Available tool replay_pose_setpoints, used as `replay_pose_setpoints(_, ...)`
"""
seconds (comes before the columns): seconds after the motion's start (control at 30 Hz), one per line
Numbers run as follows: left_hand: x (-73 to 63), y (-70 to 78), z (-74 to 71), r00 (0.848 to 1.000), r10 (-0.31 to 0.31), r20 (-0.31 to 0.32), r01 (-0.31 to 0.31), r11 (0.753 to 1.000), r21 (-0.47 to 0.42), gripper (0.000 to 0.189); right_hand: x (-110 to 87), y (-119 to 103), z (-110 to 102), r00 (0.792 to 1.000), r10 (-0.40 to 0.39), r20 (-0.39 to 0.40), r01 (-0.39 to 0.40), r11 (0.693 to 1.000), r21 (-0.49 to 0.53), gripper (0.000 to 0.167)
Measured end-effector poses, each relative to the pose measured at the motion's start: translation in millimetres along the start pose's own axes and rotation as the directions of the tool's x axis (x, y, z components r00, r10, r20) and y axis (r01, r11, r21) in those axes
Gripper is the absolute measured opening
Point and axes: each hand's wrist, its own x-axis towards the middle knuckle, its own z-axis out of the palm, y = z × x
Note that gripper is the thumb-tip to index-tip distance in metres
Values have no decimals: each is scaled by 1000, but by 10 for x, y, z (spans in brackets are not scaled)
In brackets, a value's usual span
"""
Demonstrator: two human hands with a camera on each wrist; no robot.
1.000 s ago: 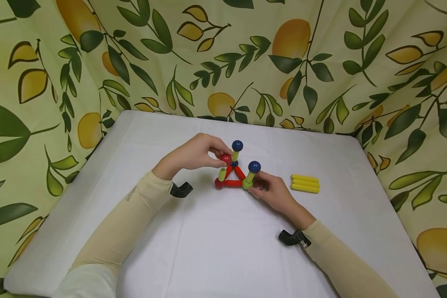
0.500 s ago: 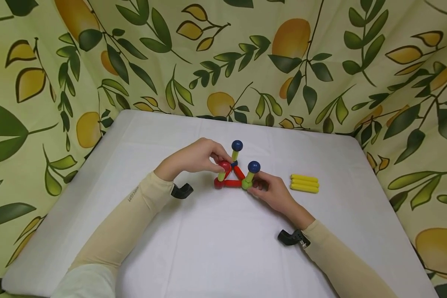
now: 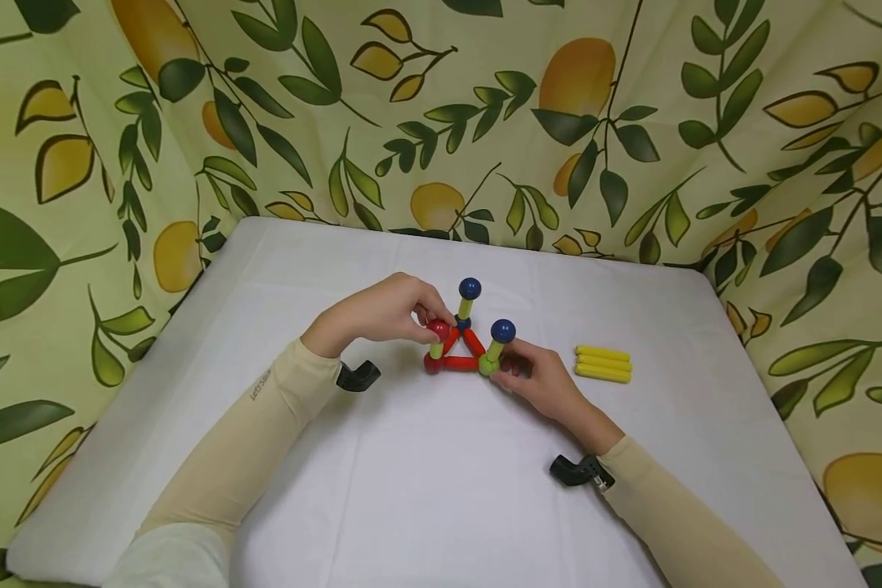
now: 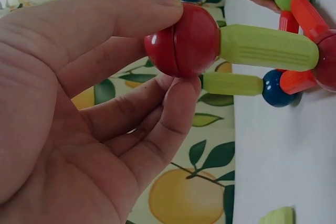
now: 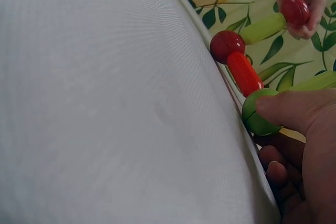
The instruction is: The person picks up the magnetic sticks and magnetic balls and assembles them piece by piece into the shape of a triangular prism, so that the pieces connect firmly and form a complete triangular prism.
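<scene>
A triangle of red rods (image 3: 461, 363) lies on the table, with a red, a green and a blue ball at its corners. From each corner a light green rod rises. Blue balls cap two of them, the far one (image 3: 469, 288) and the right one (image 3: 503, 331). My left hand (image 3: 389, 309) pinches a red ball (image 4: 184, 40) between thumb and fingers; it touches the end of the left green rod (image 4: 268, 47). With thumb and fingers, my right hand (image 3: 540, 380) holds the green corner ball (image 5: 260, 109) at the base.
Several yellow rods (image 3: 603, 365) lie side by side to the right of my right hand. A light green piece (image 4: 278, 216) shows at the bottom of the left wrist view. A patterned curtain (image 3: 441, 122) surrounds the white table (image 3: 412, 490).
My left hand has lowered the red ball from above the left green rod onto its top end. The right hand stays at the green corner ball.
</scene>
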Motion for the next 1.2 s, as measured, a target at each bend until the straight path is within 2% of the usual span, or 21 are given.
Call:
replay_pose_setpoints(0.17,11,20,-6,1000,7,-8,-7,1000,31,26,3,-15,-13,1000,5,-10,-5,1000,-1,32)
replay_pose_setpoints(0.4,12,4,32,1000,-19,-5,19,1000,-6,27,-37,-6,7,999,34,3,-34,999,17,32)
replay_pose_setpoints(0.5,6,9,38,1000,-17,-8,16,1000,-10,28,-39,-21,12,1000,22,-7,-22,999,37,32)
replay_pose_setpoints(0.83,19,6,16,1000,4,-24,-5,1000,-10,27,18,-85,-17,1000,-10,-28,10,1000,-1,17)
replay_pose_setpoints(1.2,27,-5,30,1000,-7,-23,7,1000,-14,29,32,-125,-23,999,33,-11,-33,999,2,18)
